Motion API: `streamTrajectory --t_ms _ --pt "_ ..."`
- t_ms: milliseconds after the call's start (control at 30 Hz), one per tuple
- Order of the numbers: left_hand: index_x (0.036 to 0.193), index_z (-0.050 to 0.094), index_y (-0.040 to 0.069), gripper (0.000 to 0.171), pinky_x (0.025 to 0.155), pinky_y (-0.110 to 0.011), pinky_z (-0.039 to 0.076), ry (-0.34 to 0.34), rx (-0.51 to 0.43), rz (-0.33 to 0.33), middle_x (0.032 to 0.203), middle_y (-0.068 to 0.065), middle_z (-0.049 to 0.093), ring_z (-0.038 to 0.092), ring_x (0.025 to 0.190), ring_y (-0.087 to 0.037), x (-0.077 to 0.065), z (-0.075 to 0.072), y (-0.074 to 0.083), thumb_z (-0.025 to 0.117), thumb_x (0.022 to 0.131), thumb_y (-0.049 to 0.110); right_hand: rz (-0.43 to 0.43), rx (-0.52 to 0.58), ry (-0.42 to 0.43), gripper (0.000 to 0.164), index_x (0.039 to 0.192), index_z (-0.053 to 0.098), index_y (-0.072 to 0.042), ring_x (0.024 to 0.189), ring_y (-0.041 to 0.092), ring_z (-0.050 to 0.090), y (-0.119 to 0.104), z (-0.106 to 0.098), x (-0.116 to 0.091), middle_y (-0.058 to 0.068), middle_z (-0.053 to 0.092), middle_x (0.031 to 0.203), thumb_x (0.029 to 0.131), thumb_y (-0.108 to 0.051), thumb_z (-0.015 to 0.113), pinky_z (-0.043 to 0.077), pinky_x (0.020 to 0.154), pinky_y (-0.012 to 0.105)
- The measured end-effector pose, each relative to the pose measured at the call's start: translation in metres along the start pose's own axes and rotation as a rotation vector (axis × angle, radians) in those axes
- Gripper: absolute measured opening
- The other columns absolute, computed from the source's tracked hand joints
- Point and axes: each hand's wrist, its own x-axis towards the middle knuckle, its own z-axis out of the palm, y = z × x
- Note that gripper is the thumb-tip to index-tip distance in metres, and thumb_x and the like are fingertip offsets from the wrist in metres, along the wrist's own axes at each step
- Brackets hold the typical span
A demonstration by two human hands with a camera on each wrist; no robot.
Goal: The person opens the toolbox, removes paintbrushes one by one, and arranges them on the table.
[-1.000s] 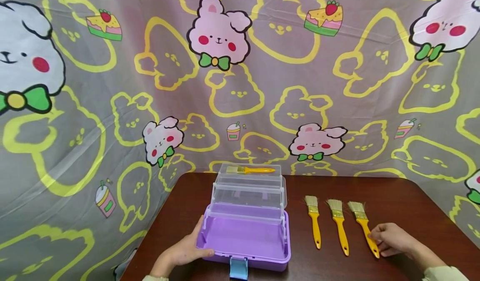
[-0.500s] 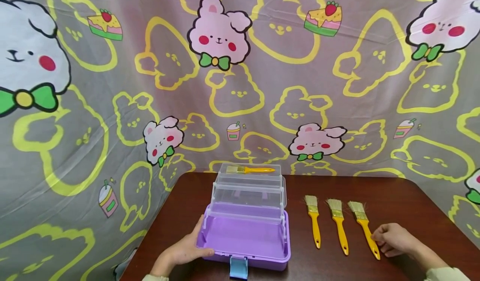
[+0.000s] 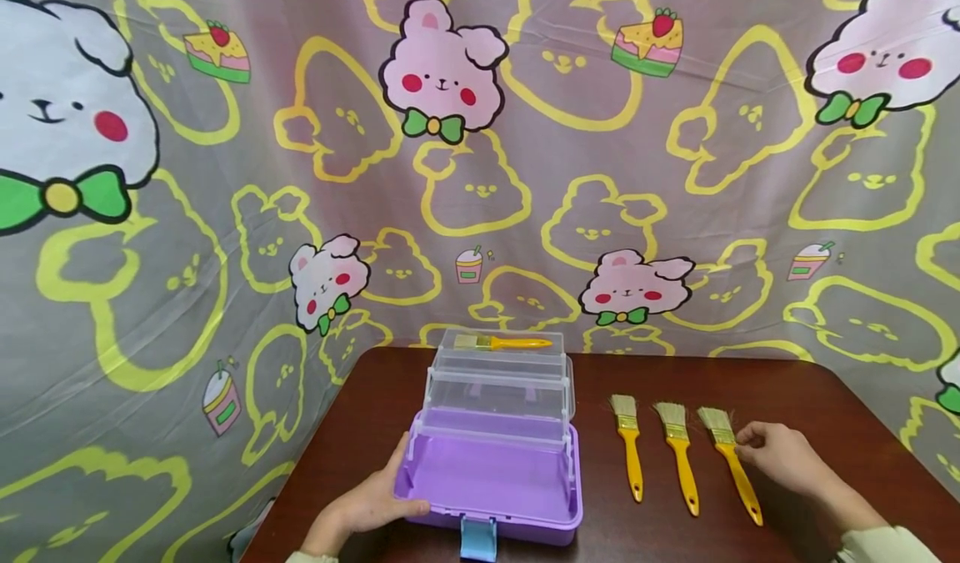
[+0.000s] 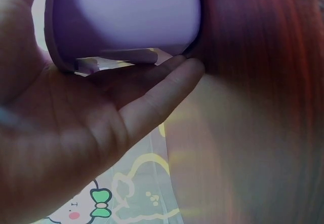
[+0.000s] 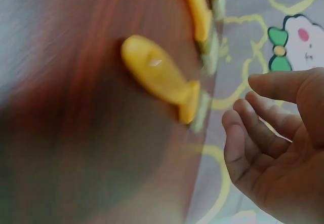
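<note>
My left hand (image 3: 372, 496) holds the left front corner of a purple storage box (image 3: 487, 471), thumb along the front and fingers along the side. The left wrist view shows those fingers (image 4: 167, 84) against the purple wall (image 4: 131, 16). The box stands with its clear tiers (image 3: 495, 388) folded up and back; one paintbrush (image 3: 517, 344) lies in the top tier. On the right, three yellow-handled paintbrushes lie in a row, bristles away from me. My right hand (image 3: 783, 459) hovers beside the rightmost paintbrush (image 3: 738, 471), fingers loosely bent and, in the right wrist view, apart from the handle (image 5: 154, 69).
The left paintbrush (image 3: 630, 450) and the middle paintbrush (image 3: 681, 463) lie between the box and my right hand. A light blue latch (image 3: 478, 540) hangs at the box's front. The dark red-brown table (image 3: 600, 538) ends at a cartoon-printed curtain (image 3: 525, 163).
My right hand has moved from near the handle end of the rightmost paintbrush up toward its bristle end. My left hand keeps its place on the box.
</note>
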Motion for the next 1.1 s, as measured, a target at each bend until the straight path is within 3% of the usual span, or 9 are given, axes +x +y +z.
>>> streamTrajectory --t_ms 267,400,667,900,1100 --pt "0.147 -0.012 -0.002 0.112 0.096 -0.048 0.036 -0.012 -0.013 -0.004 0.136 -0.035 0.036 0.049 0.112 -0.034 0.000 0.001 0.002 0.074 0.082 0.027 -0.109 0.009 0.076 0.024 0.100 0.066 -0.001 0.076 0.020 0.061 -0.036 0.000 0.014 0.006 0.066 0.089 0.085 -0.018 0.070 0.047 0.057 0.031" --pt "0.147 -0.011 -0.003 0.112 0.096 -0.049 0.036 -0.005 -0.001 -0.005 0.136 -0.036 0.036 0.049 0.112 -0.035 -0.002 0.001 0.004 0.074 0.082 0.026 -0.151 0.051 0.101 0.028 0.104 0.065 -0.001 0.074 0.019 0.060 -0.055 0.004 0.021 0.008 0.066 0.092 0.086 -0.022 0.069 0.047 0.056 0.031" --pt "0.147 -0.012 -0.003 0.112 0.095 -0.051 0.037 -0.011 0.004 -0.027 0.136 -0.037 0.035 0.049 0.112 -0.035 0.000 0.000 0.000 0.074 0.082 0.027 -0.221 0.064 0.145 0.023 0.103 0.067 -0.001 0.076 0.020 0.058 -0.093 0.014 0.044 0.011 0.066 0.097 0.086 -0.016 0.069 0.047 0.061 0.033" --pt "0.147 -0.011 -0.003 0.112 0.094 -0.051 0.037 -0.003 0.007 -0.043 0.134 -0.037 0.037 0.050 0.110 -0.034 0.000 0.001 0.000 0.074 0.082 0.027 -0.260 0.132 0.111 0.026 0.108 0.065 0.000 0.069 0.016 0.061 -0.125 0.023 0.063 0.016 0.065 0.103 0.089 -0.017 0.067 0.049 0.057 0.030" --pt "0.147 -0.009 -0.004 0.112 0.095 -0.051 0.036 0.004 0.033 -0.043 0.136 -0.037 0.036 0.049 0.113 -0.035 0.000 0.000 0.001 0.075 0.081 0.030 -0.316 0.112 0.122 0.026 0.106 0.067 -0.002 0.088 0.026 0.061 -0.153 0.031 0.079 0.013 0.066 0.104 0.088 -0.022 0.068 0.052 0.068 0.037"
